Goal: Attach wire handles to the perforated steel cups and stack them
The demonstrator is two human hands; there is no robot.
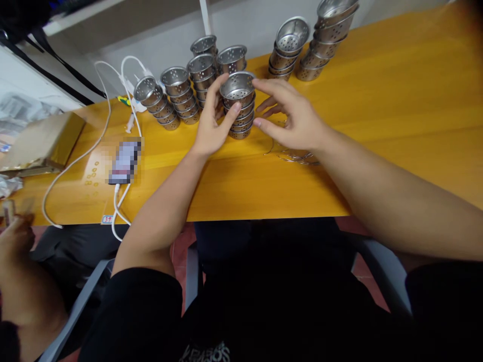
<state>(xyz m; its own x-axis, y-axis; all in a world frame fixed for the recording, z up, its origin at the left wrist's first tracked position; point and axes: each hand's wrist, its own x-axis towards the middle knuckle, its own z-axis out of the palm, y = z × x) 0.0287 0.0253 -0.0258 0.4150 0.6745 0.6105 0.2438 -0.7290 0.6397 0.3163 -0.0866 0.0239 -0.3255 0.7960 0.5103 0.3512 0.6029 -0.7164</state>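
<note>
A short stack of perforated metal cups point(238, 104) stands on the yellow table point(377, 100) in front of me. My left hand point(213, 123) is wrapped round the stack's left side, thumb on the front and fingers behind. My right hand point(292, 118) hovers at the stack's right, fingers spread and fingertips close to the top cup's rim. Under my right wrist lie thin wire rings point(298, 157).
More stacks of the same cups stand behind: leaning ones at the left point(166, 98), upright ones in the middle point(217, 58), taller ones at the far right point(313, 42). A phone point(124, 162) on white cables point(109, 100) and a cardboard box point(41, 143) lie left. Another person's hand point(15, 241) shows at the lower left.
</note>
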